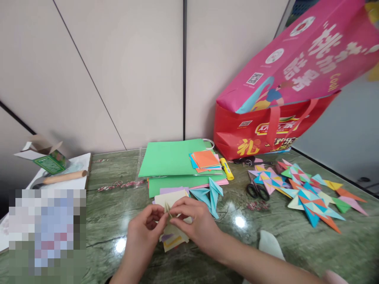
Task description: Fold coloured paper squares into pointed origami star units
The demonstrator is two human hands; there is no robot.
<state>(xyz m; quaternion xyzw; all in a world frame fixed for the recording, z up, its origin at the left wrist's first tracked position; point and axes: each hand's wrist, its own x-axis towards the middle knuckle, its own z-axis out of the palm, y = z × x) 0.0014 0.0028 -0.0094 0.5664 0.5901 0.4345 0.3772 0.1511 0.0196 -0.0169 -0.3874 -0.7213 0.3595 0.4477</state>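
Between the fingertips of both hands is a small folded piece of cream paper [167,208]. My left hand [148,225] pinches its left side, and my right hand [192,221] pinches it from the right. The fingers partly hide its folds. Beneath the hands lies a pile of cream and purple paper sheets [171,196], with more yellow and purple pieces nearer me. Light-blue folded paper pieces [211,195] rest just right of the pile. Behind are green paper sheets [171,157], topped by small orange and blue paper squares [206,159].
A yellow glue stick [227,169] and black scissors [257,188] lie to the right. Beyond them are several multicoloured folded paper stars [314,201]. Red and pink bags [251,134] stand at the back right. At left, a small box [50,159] and a wooden-handled tool [65,177] sit on a white board.
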